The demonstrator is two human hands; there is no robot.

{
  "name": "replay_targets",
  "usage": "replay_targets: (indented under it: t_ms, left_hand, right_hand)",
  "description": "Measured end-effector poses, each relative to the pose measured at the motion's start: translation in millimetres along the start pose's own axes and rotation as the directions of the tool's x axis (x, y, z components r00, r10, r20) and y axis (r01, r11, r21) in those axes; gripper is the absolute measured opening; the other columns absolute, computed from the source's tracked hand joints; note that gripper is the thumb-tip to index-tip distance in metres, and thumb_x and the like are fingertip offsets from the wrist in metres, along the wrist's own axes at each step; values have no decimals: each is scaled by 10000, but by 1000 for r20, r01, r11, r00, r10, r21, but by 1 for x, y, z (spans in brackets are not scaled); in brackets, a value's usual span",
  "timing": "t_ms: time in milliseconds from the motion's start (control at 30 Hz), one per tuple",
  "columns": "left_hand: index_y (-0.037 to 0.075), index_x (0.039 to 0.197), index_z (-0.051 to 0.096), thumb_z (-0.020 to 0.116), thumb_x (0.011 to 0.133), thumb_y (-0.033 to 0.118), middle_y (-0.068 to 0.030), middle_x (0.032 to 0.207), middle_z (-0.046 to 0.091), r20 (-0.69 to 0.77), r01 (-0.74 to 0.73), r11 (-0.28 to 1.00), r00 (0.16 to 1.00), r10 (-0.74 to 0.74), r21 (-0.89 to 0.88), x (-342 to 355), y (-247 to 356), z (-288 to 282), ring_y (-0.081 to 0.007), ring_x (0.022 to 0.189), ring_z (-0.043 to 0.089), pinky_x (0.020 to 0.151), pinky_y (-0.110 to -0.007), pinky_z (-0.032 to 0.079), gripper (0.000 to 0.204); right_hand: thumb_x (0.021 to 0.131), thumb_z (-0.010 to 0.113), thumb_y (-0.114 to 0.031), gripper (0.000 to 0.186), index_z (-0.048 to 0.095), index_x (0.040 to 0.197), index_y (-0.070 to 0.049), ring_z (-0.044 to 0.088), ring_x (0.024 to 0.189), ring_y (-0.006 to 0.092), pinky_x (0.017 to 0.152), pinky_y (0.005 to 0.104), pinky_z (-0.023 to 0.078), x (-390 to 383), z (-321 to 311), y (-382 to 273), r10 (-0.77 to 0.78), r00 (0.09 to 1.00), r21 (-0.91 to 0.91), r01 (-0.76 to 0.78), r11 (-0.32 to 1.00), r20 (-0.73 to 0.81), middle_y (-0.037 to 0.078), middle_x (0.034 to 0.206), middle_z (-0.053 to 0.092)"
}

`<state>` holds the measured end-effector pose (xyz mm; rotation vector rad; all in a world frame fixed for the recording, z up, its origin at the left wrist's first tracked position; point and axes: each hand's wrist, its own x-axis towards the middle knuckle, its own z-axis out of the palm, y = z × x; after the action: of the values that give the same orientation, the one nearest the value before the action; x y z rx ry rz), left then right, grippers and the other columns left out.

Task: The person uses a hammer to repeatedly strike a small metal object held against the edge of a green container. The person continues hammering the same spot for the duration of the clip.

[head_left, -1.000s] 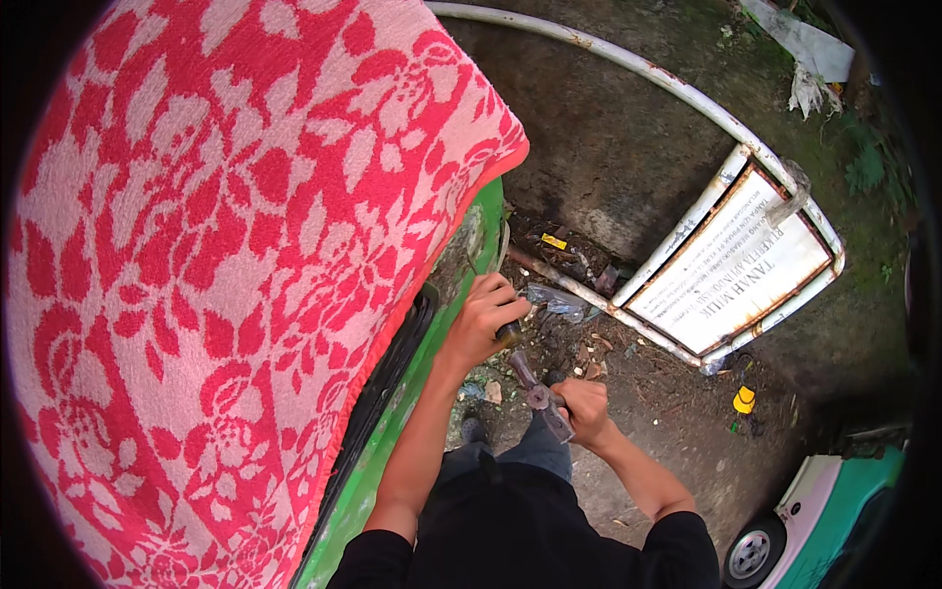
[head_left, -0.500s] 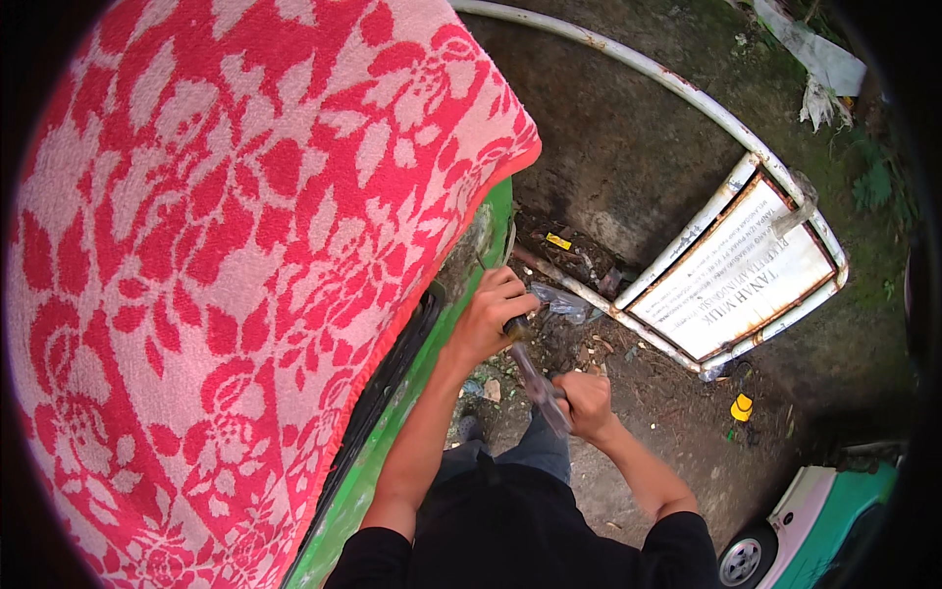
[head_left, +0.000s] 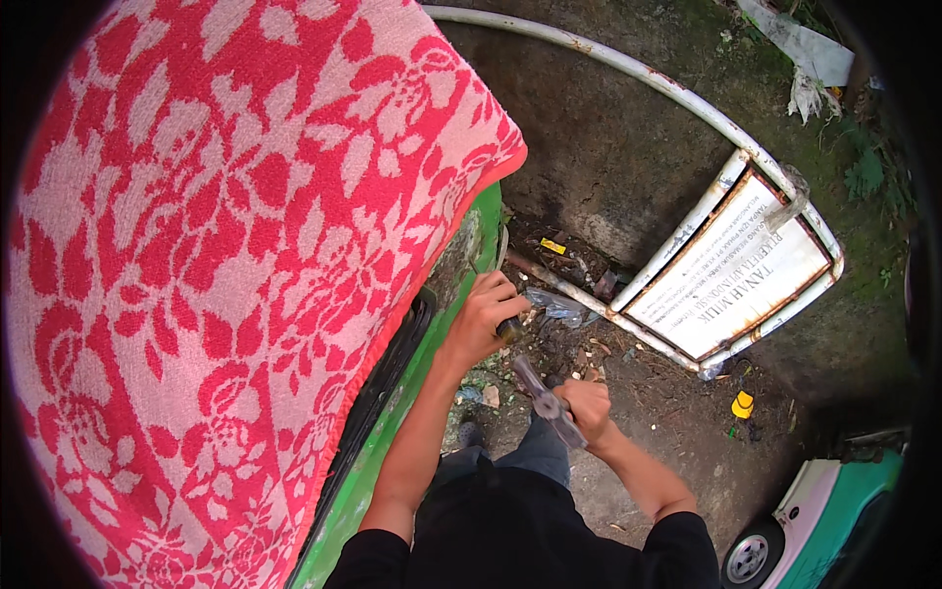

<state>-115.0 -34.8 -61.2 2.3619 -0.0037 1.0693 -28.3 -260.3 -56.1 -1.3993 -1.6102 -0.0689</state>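
Observation:
My left hand (head_left: 481,316) is closed around a screwdriver (head_left: 508,331) with a dark and amber handle; its thin shaft points away toward the edge of a green car body (head_left: 483,218). The bare, scuffed patch of metal there lies right by the shaft. Whether the tip touches it I cannot tell. In my right hand (head_left: 587,407) is a hammer (head_left: 546,398), gripped by its handle, which the fingers mostly hide. The hammer's metal head stands a little apart from the screwdriver's butt end.
A pink and red floral towel (head_left: 245,245) covers most of the car at left. Beyond it, a rusty white tubular frame holds a sign board (head_left: 731,265). Litter and a yellow object (head_left: 742,404) lie on the dirt. A teal and white vehicle (head_left: 824,515) stands at lower right.
The hammer head has drawn back from the screwdriver's butt end, toward my body, opening a gap. My left hand keeps its grip at the green edge. The view has shifted slightly.

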Motion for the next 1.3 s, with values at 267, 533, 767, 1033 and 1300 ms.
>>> replay_targets:
  t_ms: [267,533,767,1033,1300]
  left_hand:
    - [40,903,682,764,569,-52,-88,831,593,51,67,995,997,-63,-73,-10,-18,3,-304,926,580,855,-442,457,357]
    - [51,912,671,763,532,-54,-79,824,573,57,5,1000,998,-5,-3,-9,-1,-4,-306,929,581,868,-444,456,405]
    - [39,893,673,762,543,-6,-79,762,536,20,-47,999,999,46,5,8,13,-17,-301,852,562,818,-425,433,364]
    - [44,896,684,758,587,5,-66,750,535,-19,-71,997,997,71,-14,10,2,-11,-285,831,563,788,-411,425,320]
    - [53,905,662,772,541,-21,-75,802,548,10,-20,999,1000,20,-36,11,0,-13,-293,891,567,858,-437,443,387]
  right_hand:
    - [1025,585,-348,400,625,791,-26,579,493,284,460,400,456,-7,8,8,57,996,-105,-50,993,67,82,611,542]
    - [1052,536,-358,427,629,841,0,600,532,300,494,391,469,-1,-6,-13,11,1000,23,-11,1000,4,109,650,560]
    - [1050,546,-339,414,638,891,32,630,578,332,533,399,500,-13,7,-12,112,993,21,-113,993,24,142,703,602]
    - [1049,544,-336,419,641,878,34,624,567,334,528,404,492,-12,10,-12,129,992,19,-128,992,-18,146,687,590]
    - [1027,582,-339,382,636,852,-4,567,513,304,478,411,436,-8,4,-13,47,999,-5,-47,999,0,107,647,552]
